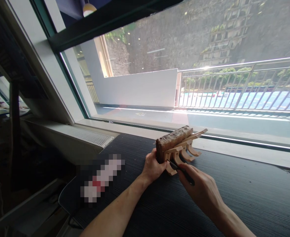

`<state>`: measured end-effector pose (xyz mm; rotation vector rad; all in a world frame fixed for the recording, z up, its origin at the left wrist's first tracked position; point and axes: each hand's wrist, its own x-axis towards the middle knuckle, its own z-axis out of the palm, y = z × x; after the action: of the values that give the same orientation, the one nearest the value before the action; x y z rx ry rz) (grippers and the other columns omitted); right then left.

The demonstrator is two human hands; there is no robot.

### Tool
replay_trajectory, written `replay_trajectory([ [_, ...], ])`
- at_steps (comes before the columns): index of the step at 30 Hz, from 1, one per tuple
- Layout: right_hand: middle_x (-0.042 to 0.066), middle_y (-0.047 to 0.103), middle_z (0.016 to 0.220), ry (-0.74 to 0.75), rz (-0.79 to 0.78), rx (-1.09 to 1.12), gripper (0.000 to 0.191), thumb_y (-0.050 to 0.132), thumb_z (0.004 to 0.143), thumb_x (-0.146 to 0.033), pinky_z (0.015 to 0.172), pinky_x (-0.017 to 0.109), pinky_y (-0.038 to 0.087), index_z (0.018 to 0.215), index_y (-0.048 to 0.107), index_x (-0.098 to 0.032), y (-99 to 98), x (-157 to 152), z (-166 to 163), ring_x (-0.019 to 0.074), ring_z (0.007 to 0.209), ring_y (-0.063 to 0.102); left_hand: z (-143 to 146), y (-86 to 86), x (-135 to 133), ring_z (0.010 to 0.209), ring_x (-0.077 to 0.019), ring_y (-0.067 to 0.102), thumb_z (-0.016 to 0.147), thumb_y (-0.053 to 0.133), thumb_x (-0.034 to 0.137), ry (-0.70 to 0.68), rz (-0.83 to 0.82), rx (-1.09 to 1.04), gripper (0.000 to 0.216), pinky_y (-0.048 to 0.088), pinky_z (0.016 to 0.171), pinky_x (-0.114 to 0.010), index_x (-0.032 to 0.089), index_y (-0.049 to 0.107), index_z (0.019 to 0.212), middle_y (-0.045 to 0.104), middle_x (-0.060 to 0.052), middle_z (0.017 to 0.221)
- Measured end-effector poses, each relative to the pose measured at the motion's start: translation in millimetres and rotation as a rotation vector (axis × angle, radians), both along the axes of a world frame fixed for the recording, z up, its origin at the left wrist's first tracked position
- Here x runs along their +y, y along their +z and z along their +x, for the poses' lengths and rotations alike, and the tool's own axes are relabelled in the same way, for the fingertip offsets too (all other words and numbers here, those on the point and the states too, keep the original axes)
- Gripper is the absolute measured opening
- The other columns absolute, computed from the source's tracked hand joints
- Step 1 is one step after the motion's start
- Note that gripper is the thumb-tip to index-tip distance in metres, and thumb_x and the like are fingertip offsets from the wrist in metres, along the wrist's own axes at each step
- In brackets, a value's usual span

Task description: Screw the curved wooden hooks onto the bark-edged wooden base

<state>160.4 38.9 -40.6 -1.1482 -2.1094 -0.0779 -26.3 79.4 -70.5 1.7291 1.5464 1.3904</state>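
Observation:
A wooden piece (176, 138) stands tilted on the dark table, with a rough, bark-brown block on top and several pale curved hooks (177, 155) along its side. My left hand (153, 167) is closed round its near end, the thumb lying across the front toward the nearest hook. In my right hand (200, 184) is a slim dark hand tool (187, 176), pinched between thumb and fingers. The tool's thin end points up and left and meets the wood close to my left thumb. Its tip is too small to tell what kind of tool it is.
The black ribbed tabletop (243, 191) has rounded corners. On its left lies a blurred-out pale and red item (102, 179). Behind the table run a window sill (140, 131) and a large window; a white vent grille (85, 133) is at the left.

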Motion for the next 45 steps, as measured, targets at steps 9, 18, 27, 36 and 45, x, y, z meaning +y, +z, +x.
replay_trajectory([
  [9, 0.005, 0.072, 0.074, 0.02, -0.365, 0.439, 0.033, 0.048, 0.086, -0.043, 0.056, 0.026, 0.049, 0.091, 0.068, -0.016, -10.4, 5, -6, 0.019, 0.066, 0.066, 1, 4.4, -3, 0.081, -0.0173, 0.061, 0.066, 0.07, 0.027, 0.025, -0.027, 0.026, 0.039, 0.048, 0.074, -0.028, 0.021, 0.054, 0.101, 0.065, -0.001, 0.088],
  [18, 0.0, 0.069, 0.071, -0.064, -0.142, 0.156, 0.024, 0.055, 0.08, -0.038, 0.052, 0.023, 0.045, 0.096, 0.064, -0.022, 4.8, 7, 6, 0.0154, 0.058, 0.064, 3, 5.0, -4, 0.079, -0.0157, 0.06, 0.064, 0.071, 0.023, 0.022, -0.036, -0.046, 0.039, 0.047, 0.076, -0.027, 0.023, 0.055, 0.099, 0.065, 0.001, 0.086],
  [27, 0.003, 0.07, 0.075, 0.02, -0.121, 0.198, 0.021, 0.048, 0.088, -0.034, 0.058, 0.023, 0.046, 0.087, 0.064, -0.02, -3.9, 3, 0, 0.0145, 0.063, 0.064, 2, 9.0, -5, 0.078, -0.0158, 0.06, 0.064, 0.071, 0.024, 0.047, -0.064, 0.001, 0.038, 0.047, 0.073, -0.026, 0.022, 0.055, 0.098, 0.065, 0.001, 0.085],
  [36, 0.001, 0.071, 0.074, -0.04, -0.219, 0.159, 0.02, 0.052, 0.083, -0.037, 0.053, 0.024, 0.046, 0.093, 0.063, -0.023, 7.0, 6, 4, 0.017, 0.062, 0.066, 3, 7.3, -4, 0.081, -0.0174, 0.061, 0.061, 0.072, 0.023, 0.04, -0.033, -0.009, 0.042, 0.047, 0.076, -0.028, 0.023, 0.055, 0.099, 0.065, 0.001, 0.084],
  [45, 0.003, 0.072, 0.082, 0.04, -0.145, 0.112, 0.019, 0.05, 0.087, -0.033, 0.059, 0.023, 0.048, 0.093, 0.063, -0.021, -7.4, 6, 2, 0.0169, 0.069, 0.068, 1, 7.1, -3, 0.082, -0.0186, 0.062, 0.063, 0.07, 0.024, 0.058, -0.062, 0.013, 0.04, 0.047, 0.075, -0.029, 0.023, 0.053, 0.099, 0.065, 0.0, 0.087],
])
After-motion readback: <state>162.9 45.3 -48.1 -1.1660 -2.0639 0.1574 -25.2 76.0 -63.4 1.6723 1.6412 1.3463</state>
